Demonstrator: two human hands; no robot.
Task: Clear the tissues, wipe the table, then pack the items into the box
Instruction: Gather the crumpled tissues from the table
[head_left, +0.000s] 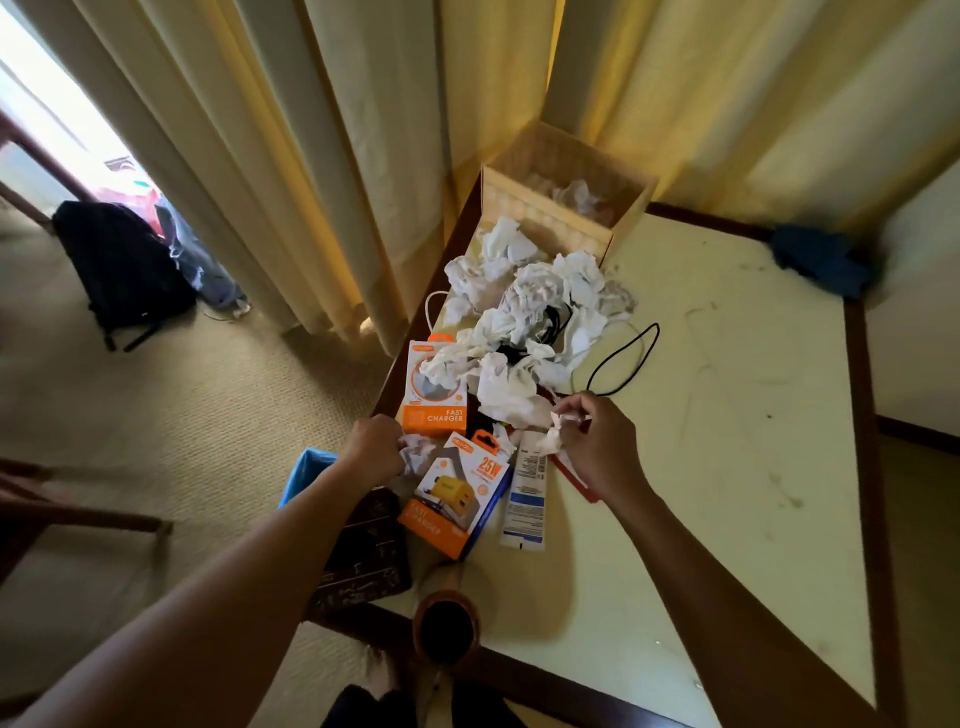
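- Two hands busy: left hand (376, 449) curling round a crumpled tissue (418, 449), right hand (597, 441) pinching a tissue wad (558, 428).
- Tissue pile (524, 322) lying on the counter (727, 415) just ahead of both hands, right hand sitting nearer its near edge.
- Pile's long axis running away from the person, pointing at the box (566, 208).
- Blue bin (306, 473) sitting off the counter edge, just beside the left hand; likely drop spot.

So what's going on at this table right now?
The left hand grips a crumpled white tissue at the pale table's edge; the right hand pinches a second tissue near the orange charger boxes. A pile of crumpled tissues lies before the woven box; the blue cloth sits unused at the far corner.
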